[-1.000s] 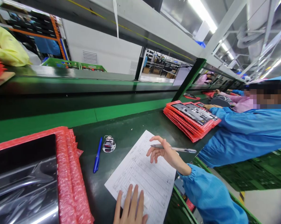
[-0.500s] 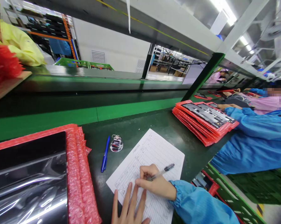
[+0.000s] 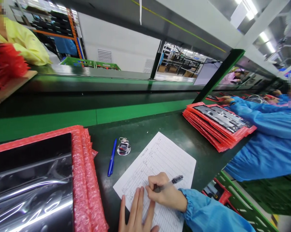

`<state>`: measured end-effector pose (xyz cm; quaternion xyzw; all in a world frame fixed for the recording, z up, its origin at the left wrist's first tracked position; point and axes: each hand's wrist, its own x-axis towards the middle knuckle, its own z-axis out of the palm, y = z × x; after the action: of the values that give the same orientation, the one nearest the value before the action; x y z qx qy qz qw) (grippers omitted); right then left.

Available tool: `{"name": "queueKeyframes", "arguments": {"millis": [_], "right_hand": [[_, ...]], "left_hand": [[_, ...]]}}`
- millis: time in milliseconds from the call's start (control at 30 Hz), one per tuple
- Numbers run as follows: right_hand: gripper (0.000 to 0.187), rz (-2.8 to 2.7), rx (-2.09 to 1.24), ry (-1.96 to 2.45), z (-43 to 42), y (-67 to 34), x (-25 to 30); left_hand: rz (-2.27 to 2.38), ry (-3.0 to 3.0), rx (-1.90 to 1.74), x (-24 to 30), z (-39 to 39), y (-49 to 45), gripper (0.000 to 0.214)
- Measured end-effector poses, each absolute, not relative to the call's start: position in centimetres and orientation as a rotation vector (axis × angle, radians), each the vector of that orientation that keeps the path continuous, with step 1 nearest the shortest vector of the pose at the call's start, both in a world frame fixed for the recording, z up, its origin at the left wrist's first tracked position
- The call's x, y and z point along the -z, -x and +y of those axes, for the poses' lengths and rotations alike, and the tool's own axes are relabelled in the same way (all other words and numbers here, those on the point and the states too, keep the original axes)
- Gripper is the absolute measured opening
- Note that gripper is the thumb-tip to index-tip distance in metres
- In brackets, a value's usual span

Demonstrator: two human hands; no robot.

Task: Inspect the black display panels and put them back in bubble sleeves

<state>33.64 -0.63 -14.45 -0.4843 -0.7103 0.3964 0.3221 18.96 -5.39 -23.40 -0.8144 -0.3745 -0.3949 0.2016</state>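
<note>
A white ruled form sheet [image 3: 165,158] lies on the dark green bench in front of me. My right hand [image 3: 161,190] is closed round a clear pen [image 3: 171,182], its tip down on the sheet's near part. My left hand [image 3: 137,211] lies flat on the sheet's near edge, fingers stretched out and close together, right beside the right hand. A blue pen [image 3: 112,157] and a small round metal piece [image 3: 123,147] rest on the bench just left of the sheet.
A black panel on a stack of red bubble wrap [image 3: 82,174] fills the near left. Another red stack with dark parts [image 3: 215,124] sits at right, where a person in a blue sleeve [image 3: 264,129] works. A green conveyor strip [image 3: 126,112] runs behind. A person in yellow [image 3: 26,45] is far left.
A second ago my right hand was raised over the sheet with the pen held loosely; it came down to the sheet's near part and now grips the pen in a writing hold. The view shifted slightly left.
</note>
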Motion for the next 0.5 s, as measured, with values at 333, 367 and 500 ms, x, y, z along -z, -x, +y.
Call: {"name": "queueKeyframes", "arguments": {"millis": [333, 367, 500], "right_hand": [[0.033, -1.79, -1.086, 1.336, -0.62, -33.74, 14.55], [0.033, -1.76, -1.093, 1.35, -0.56, -33.78, 14.64], [0.031, -1.615, -1.125, 1.4, -0.16, -33.87, 15.06]], "left_hand": [[-1.076, 2.225, 1.191, 23.42, -5.28, -19.34, 0.049], [-1.076, 2.216, 1.182, 23.47, -5.28, -19.35, 0.049], [-1.11, 2.213, 1.208, 23.77, -5.43, -19.34, 0.048]]}}
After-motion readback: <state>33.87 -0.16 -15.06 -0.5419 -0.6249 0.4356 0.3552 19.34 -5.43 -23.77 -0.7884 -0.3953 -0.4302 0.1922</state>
